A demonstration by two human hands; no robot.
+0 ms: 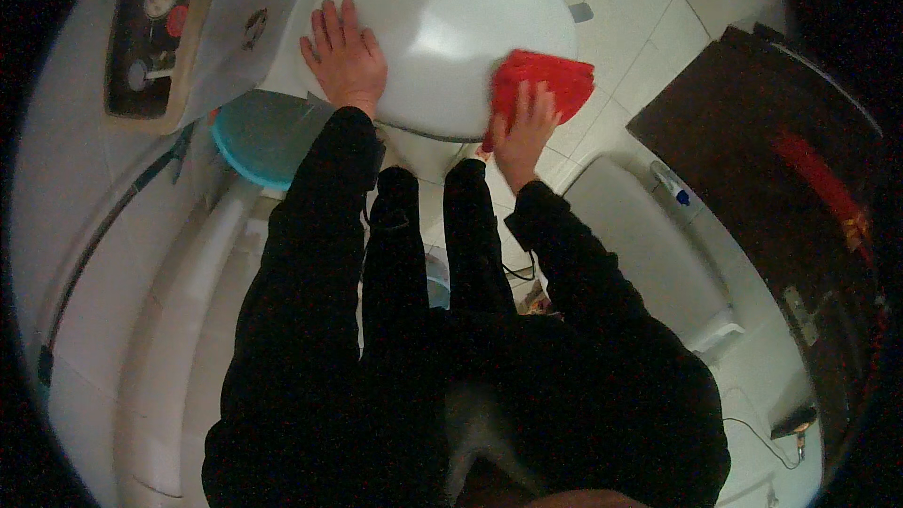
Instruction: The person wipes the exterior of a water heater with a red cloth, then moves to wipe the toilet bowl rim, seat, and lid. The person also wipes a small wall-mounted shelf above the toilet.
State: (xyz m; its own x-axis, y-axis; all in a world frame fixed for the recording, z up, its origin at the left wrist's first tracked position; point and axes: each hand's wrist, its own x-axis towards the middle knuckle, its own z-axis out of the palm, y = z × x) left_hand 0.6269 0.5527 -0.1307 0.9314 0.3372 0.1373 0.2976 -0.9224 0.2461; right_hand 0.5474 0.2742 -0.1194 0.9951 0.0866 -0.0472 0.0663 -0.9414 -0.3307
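Observation:
A white toilet lid [442,14] lies closed before me. My left hand [348,58] rests flat on its left part, fingers stretched out and nothing held. At the lid's right front edge, my right hand [529,127] presses on a folded red cloth [555,73]. The cloth lies partly over the rim, and its right side reaches past the edge. My fingers lie along the top of the cloth; the thumb side is partly hidden.
On the left stands the toilet tank [226,42] with small items in its top tray. Below it is a teal-rimmed basin [268,141], near a white pipe [202,292]. A dark brown panel [752,122] and a white rounded container [640,235] stand to the right on pale tiles.

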